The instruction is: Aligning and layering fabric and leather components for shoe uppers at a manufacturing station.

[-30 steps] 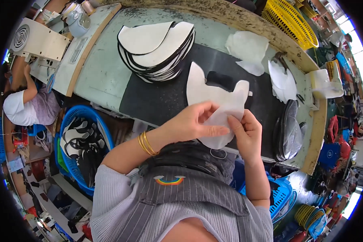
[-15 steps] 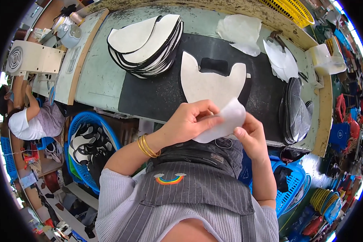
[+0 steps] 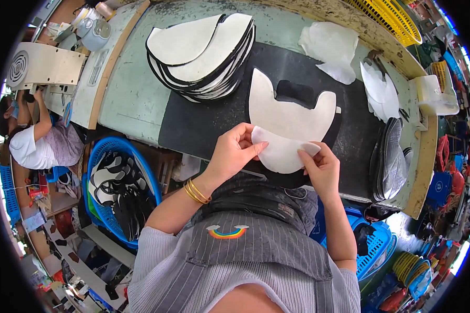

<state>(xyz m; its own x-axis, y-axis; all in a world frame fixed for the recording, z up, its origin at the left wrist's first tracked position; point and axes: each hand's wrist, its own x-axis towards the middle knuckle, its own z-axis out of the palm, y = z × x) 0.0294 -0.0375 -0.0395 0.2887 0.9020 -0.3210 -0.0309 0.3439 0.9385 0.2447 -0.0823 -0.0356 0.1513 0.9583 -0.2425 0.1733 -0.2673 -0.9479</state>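
Between my two hands a thin white curved piece of sheet material (image 3: 281, 152) is stretched out flat. My left hand (image 3: 237, 147) pinches its left end between thumb and fingers. At the other end my right hand (image 3: 321, 168) pinches the right tip. Beneath and just beyond it lies a cream U-shaped shoe-upper piece (image 3: 292, 112) with black edging, flat on a black mat (image 3: 206, 122). The held sheet overlaps the near part of that piece; whether they touch I cannot tell.
A stack of cream, black-edged pieces (image 3: 193, 47) stands at the back left. Thin white sheets (image 3: 331, 47) and white cut pieces (image 3: 381, 94) lie at the back right, near a stack of dark pieces (image 3: 389, 161). A blue basket (image 3: 154, 180) holds more pieces. At far left another person (image 3: 42, 141) works.
The white sheet has turned from folded and tilted to spread wide over the cream piece. My right hand has gripped its right tip. The view has shifted slightly.
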